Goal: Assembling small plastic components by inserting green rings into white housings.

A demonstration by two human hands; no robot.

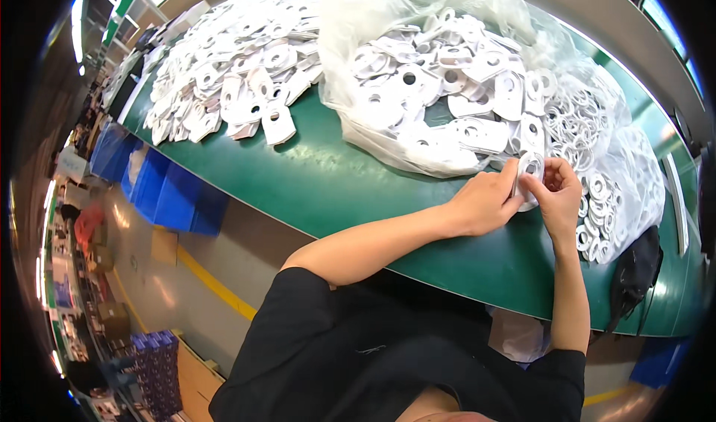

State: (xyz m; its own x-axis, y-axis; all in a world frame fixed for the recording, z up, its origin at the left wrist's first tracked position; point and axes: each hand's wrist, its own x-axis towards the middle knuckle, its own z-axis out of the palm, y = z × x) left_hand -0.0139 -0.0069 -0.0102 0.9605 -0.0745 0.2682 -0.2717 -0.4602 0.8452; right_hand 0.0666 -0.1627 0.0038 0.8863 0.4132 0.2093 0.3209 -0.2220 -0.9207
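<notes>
Near the front edge of the green table, both my hands meet around a white flat plate with a round hole (530, 164). My left hand (481, 204) grips its left side, fingers closed. At its right side, my right hand (559, 192) pinches it, thumb over the face near the hole. Whether a separate ring sits in the hole is hard to make out. Just beyond my hands, a clear plastic bag (350, 116) lies open with many similar white plates (481, 135) in it. Loose white rings (597, 213) are heaped right of my right hand.
A large pile of white plates (246, 64) covers the table's far left. More rings (578, 124) lie on plastic at the right. A black bag (635, 273) sits on the green table (291, 183) at its right end. Blue bins (168, 194) stand beyond the left edge.
</notes>
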